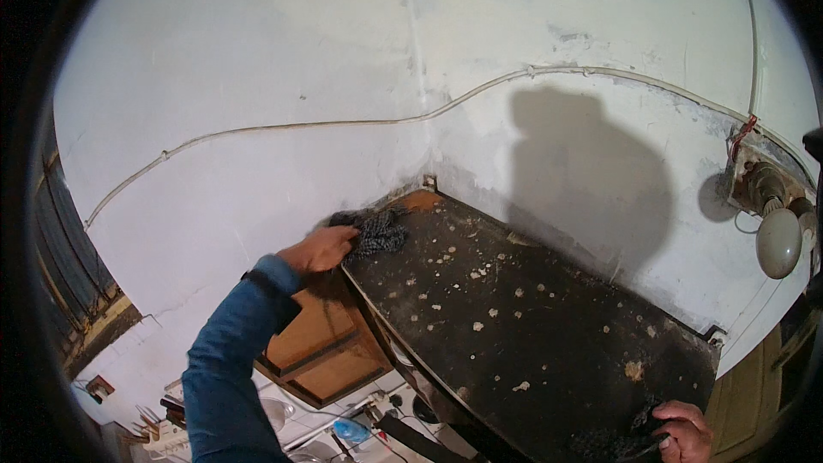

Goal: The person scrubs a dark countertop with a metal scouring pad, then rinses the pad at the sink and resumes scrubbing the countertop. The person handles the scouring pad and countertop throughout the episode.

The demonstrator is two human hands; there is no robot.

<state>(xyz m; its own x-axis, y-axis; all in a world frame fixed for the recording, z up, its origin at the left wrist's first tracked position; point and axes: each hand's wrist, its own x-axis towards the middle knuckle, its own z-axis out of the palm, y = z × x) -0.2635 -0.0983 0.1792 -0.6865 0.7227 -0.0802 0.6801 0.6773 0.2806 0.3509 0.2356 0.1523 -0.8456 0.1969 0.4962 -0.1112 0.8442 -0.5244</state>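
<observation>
One dark board [557, 334], long axis ten-to-four o'clock.
Left hand [321, 249] pinches one cloth [381, 233] at ten; right hand [683, 433] pinches a second cloth [600, 444] at five.

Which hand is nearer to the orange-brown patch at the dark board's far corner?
The left hand: it holds a dark cloth just left of the orange-brown patch. The right hand is farther, at the near right end of the board.
</observation>
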